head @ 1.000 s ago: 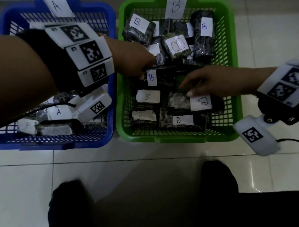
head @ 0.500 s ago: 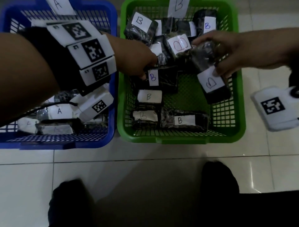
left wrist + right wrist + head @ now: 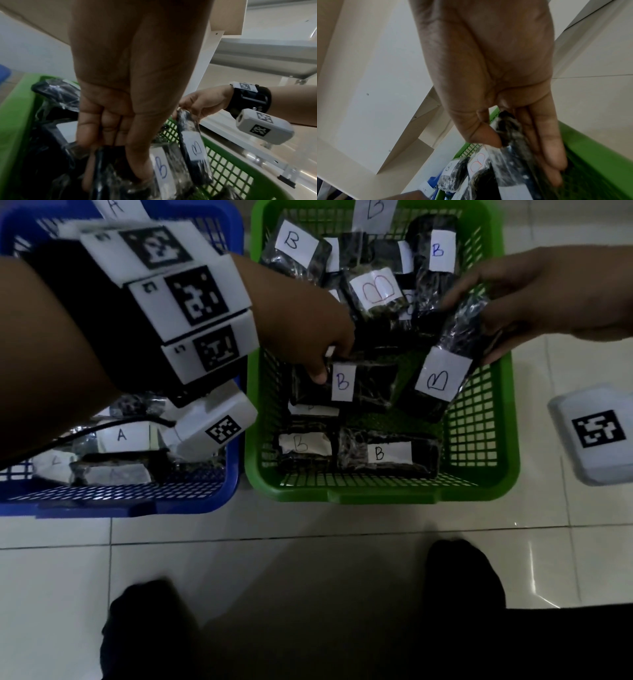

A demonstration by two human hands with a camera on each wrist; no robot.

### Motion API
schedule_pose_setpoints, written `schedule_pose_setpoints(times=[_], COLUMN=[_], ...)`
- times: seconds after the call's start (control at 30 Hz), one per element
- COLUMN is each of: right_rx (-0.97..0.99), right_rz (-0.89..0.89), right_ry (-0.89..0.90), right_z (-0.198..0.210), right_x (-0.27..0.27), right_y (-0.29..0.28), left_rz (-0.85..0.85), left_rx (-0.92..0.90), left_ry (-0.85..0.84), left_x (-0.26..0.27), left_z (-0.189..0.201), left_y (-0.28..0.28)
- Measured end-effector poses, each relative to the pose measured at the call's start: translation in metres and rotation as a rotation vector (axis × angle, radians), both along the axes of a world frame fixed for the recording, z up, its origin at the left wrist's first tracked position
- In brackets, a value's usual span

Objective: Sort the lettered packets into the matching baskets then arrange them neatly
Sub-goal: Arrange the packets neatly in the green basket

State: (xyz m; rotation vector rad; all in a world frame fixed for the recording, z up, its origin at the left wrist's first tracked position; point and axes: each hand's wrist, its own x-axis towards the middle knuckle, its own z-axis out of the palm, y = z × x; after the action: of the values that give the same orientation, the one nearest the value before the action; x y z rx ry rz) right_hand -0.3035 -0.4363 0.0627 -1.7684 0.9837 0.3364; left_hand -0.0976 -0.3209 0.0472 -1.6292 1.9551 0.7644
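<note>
The green basket (image 3: 376, 494) holds several black packets with white B labels. My left hand (image 3: 318, 371) reaches into its middle and grips one B packet (image 3: 363, 385), thumb beside the label; the left wrist view shows the fingers (image 3: 96, 135) and thumb curled round that packet (image 3: 161, 171). My right hand (image 3: 479, 316) pinches the top end of another B packet (image 3: 442, 378), which hangs tilted above the basket's right side. In the right wrist view the thumb and fingers (image 3: 547, 142) clamp this packet (image 3: 510, 129). The blue basket (image 3: 120, 505) at the left holds A packets (image 3: 121, 436).
More B packets (image 3: 376, 289) lie piled at the green basket's back, and two B packets (image 3: 380, 455) lie flat along its front. Bare green mesh (image 3: 472, 426) shows at the right. White tiled floor (image 3: 308, 542) lies in front. My dark-clad feet (image 3: 459, 570) stand below.
My right hand took hold of a B packet lying at the basket's right and lifted it up and back. The left hand has stayed on its packet.
</note>
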Motion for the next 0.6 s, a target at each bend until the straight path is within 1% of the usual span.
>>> schedule_pose_setpoints(times=[0.1,0.2,0.3,0.43,0.47,0.5,0.6], right_rx=[-0.060,-0.147,-0.351,-0.655,-0.714,-0.726,-0.586], right_rz=[0.092,0.251,0.487,0.751,0.824,0.867,0.746], right_ry=[0.063,0.187,0.331,0.406,0.427,0.444,0.427], right_z=[-0.003,-0.006,-0.011,-0.036,-0.043,-0.049,-0.054], right_x=[-0.001,0.003,0.011,0.013,0.011,0.009,0.006], right_y=[0.007,0.018,0.030,0.044,0.048,0.051,0.055], left_rz=[0.053,0.112,0.130,0.134,0.138,0.145,0.169], left_rx=[0.033,0.009,-0.005,0.015,0.029,0.042,0.077], left_ry=[-0.057,-0.077,-0.089,-0.088,-0.081,-0.069,-0.035], left_x=[0.008,0.023,0.032,0.035,0.034,0.034,0.035], left_z=[0.002,0.004,0.004,0.005,0.006,0.006,0.008], left_y=[-0.003,-0.005,-0.007,-0.009,-0.010,-0.011,-0.011])
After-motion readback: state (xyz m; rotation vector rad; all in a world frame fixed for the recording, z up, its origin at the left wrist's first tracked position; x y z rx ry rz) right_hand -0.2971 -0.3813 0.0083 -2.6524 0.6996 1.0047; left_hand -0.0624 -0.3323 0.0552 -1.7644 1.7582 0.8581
